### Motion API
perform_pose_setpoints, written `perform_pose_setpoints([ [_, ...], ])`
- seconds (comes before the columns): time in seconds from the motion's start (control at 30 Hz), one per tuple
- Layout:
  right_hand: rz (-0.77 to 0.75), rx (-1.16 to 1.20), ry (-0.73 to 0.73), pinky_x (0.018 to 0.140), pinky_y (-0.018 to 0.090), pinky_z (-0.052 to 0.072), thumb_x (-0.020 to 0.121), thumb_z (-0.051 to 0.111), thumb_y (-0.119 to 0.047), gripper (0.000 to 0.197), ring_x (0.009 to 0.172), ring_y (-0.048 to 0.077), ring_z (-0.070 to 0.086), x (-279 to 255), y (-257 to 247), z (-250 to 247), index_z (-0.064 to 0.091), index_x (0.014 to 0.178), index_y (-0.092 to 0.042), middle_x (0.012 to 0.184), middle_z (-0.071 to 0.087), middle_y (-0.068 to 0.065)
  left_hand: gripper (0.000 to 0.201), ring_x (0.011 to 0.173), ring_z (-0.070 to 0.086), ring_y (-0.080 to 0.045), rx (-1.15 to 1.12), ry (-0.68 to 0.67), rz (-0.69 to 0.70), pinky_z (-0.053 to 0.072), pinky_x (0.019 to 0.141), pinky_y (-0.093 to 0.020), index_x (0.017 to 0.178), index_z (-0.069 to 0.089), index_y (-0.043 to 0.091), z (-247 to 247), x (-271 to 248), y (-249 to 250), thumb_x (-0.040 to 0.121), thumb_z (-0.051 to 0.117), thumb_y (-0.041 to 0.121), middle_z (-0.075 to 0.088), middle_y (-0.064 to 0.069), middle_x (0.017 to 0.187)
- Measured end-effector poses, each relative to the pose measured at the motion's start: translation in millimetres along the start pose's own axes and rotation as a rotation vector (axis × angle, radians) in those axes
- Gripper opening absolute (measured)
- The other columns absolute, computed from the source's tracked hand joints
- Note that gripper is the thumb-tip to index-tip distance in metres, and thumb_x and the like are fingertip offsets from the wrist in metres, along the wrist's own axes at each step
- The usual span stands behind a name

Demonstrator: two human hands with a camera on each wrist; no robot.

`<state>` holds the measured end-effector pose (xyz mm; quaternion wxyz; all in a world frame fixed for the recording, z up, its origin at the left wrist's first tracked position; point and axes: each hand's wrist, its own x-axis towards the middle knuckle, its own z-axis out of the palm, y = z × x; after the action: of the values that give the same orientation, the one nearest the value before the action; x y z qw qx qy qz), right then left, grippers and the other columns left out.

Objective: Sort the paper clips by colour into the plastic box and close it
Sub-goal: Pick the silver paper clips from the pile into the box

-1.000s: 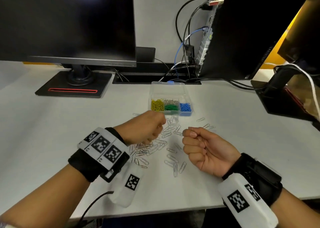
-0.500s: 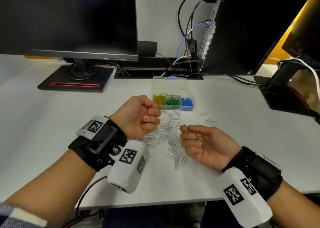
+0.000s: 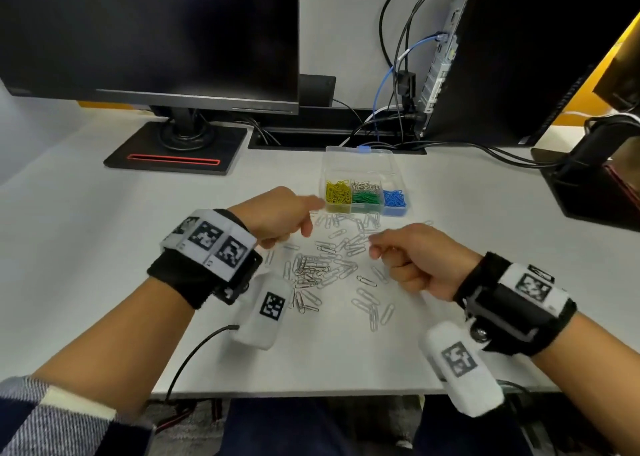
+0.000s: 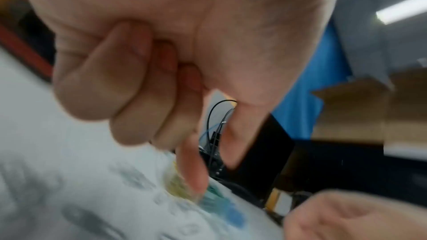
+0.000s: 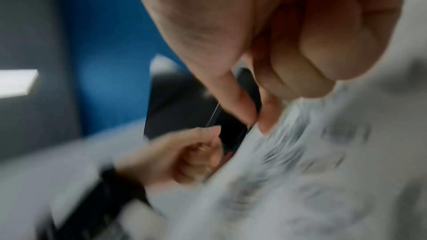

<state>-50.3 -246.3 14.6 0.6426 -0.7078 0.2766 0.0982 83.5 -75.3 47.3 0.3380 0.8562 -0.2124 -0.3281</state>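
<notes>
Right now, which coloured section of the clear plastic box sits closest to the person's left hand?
The yellow paper clips, at the left end, beside the left hand; green and blue lie farther right.

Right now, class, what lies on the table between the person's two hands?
In the head view, loose silver paper clips lie scattered between the left hand and the right hand.

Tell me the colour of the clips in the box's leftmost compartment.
Yellow. The clips in the leftmost compartment of the plastic box show best in the head view.
</notes>
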Motion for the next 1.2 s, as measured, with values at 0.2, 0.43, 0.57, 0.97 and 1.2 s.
perform_pose_setpoints([
  [0.2,-0.187,-1.088,0.150,0.073,0.024,0.042,0.085,0.069,-0.035,0.023,0.090,0.014,0.055,-2,-13,18,0.065,0.097,-0.016,0.100,0.061,-0.002,0.029,0.066,0.057,-0.012,0.590,-0.021,0.050,0.044,0.059,-0.023,0.087,0.071,0.013,5,-6,-9,0.079,0.076,0.040,0.063,0.005,0.071],
  [0.43,-0.194,-1.097,0.094,0.074,0.023,0.044,0.086,0.068,-0.030,0.019,0.088,0.014,0.056,1,-8,21,0.068,0.096,-0.013,0.101,0.063,0.000,0.037,0.095,0.063,-0.023,0.717,0.010,0.061,0.054,0.088,-0.040,0.092,0.053,0.014,16,-1,-11,0.077,0.078,0.037,0.066,-0.002,0.102],
  [0.57,-0.200,-1.006,0.049,0.074,0.028,0.050,0.088,0.064,-0.027,0.023,0.080,0.013,0.059,5,-6,15,0.071,0.090,-0.005,0.093,0.069,0.006,0.028,0.093,0.065,-0.023,0.703,0.004,0.090,0.055,0.086,-0.040,0.092,0.057,0.011,18,0,-12,0.080,0.075,0.029,0.067,-0.004,0.099],
  [0.97,0.143,1.058,-0.520,0.037,0.026,0.024,0.073,0.051,-0.010,0.021,0.046,0.010,0.018,9,5,-1,0.033,0.064,-0.016,0.059,0.022,-0.005,0.029,0.048,0.033,-0.014,0.108,-0.083,0.076,0.030,0.045,-0.022,0.068,0.045,0.011,-2,10,-14,0.095,0.039,0.019,0.041,-0.002,0.060],
  [1.2,0.094,1.154,-0.433,0.036,0.022,0.025,0.083,0.037,-0.016,0.022,0.043,0.008,0.021,9,-1,12,0.041,0.062,-0.012,0.052,0.030,-0.002,0.015,0.035,0.018,-0.006,-0.862,-0.359,0.048,0.009,0.036,-0.015,0.064,0.031,0.017,-1,15,-20,0.079,0.030,0.016,0.026,0.003,0.053],
])
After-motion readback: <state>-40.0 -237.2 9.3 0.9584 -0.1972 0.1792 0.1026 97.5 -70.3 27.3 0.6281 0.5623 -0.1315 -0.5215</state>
